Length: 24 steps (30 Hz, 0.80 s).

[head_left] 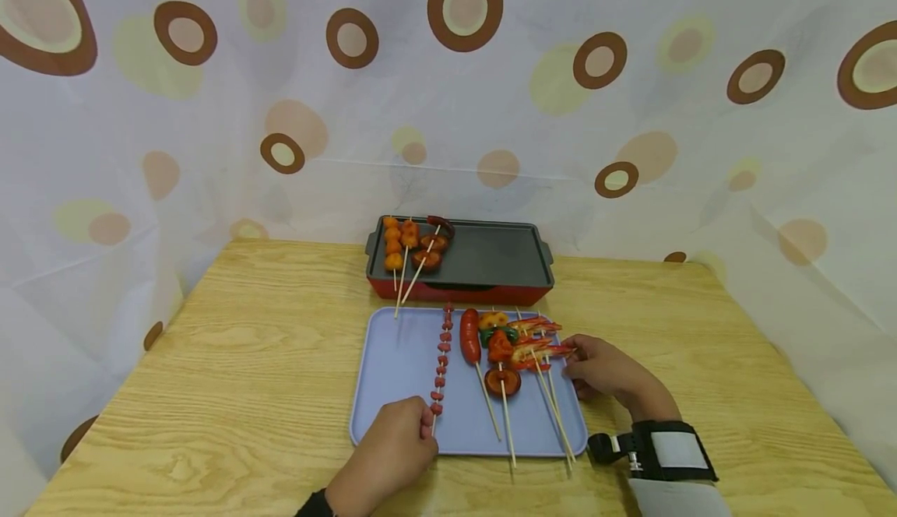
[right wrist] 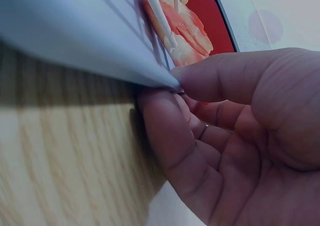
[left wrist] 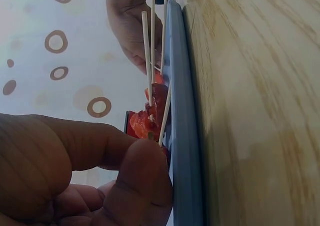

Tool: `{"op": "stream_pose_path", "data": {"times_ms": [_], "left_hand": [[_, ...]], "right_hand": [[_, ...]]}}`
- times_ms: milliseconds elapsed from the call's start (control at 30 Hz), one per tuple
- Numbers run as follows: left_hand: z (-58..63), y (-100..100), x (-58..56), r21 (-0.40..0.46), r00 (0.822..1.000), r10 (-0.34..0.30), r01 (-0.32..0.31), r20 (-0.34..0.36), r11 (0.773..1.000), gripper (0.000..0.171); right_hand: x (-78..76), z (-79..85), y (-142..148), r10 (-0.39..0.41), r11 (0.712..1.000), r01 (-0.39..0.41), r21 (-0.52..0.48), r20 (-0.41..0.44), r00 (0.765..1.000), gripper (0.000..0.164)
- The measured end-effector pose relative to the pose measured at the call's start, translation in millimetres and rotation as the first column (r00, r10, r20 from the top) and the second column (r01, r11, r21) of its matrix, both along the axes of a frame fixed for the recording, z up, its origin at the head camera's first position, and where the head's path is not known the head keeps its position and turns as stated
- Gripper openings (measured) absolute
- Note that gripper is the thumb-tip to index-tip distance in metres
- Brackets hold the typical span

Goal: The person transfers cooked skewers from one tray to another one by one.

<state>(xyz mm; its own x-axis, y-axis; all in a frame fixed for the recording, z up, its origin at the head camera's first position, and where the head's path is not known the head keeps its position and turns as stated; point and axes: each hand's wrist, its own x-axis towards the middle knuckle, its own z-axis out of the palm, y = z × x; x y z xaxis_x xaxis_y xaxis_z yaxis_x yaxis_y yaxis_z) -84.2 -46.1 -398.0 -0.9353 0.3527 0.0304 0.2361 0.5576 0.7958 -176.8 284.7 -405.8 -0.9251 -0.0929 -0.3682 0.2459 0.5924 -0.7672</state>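
My left hand [head_left: 399, 443] pinches the bare lower end of a skewer of small red meat pieces [head_left: 441, 361], over the front of the blue tray [head_left: 399, 369]. Thumb and index finger meet at the stick in the left wrist view. With my right hand [head_left: 606, 373] I grip the tray's right edge, thumb and finger on either side of the rim [right wrist: 150, 78]. Beside that hand on the tray lie shrimp skewers [head_left: 536, 349]. Left of these are a mixed skewer with a mushroom slice [head_left: 503, 382] and a sausage on a stick [head_left: 470, 336].
Behind the tray stands a red grill with a dark plate [head_left: 490, 256]. Several skewers, one with orange balls [head_left: 393, 244] and one with brown slices [head_left: 429, 248], lie on its left side, sticks overhanging the front. A patterned curtain [head_left: 448, 112] hangs behind the wooden table [head_left: 231, 361].
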Motion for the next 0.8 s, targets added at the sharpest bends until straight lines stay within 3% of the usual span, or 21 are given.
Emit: {"op": "stream_pose_path", "data": {"times_ms": [267,467,800], "left_hand": [[-2.7,1.6,-0.4,0.003,0.999,-0.008,0.008,-0.045,1.000,0.015],[-2.2,2.2,-1.4,0.019,1.000,-0.010,0.009,0.003,1.000,0.011],[-0.3,3.5,-0.8,0.027,0.999,0.025,-0.026,0.029,0.999,0.022]], "right_hand": [[0.4,2.6,0.4,0.004,1.000,-0.004,-0.006,0.002,1.000,0.036],[0.3,2.6,0.9,0.007,1.000,-0.007,-0.010,-0.004,1.000,0.035],[0.6,0.3,0.6,0.006,1.000,-0.006,-0.006,-0.008,1.000,0.035]]}}
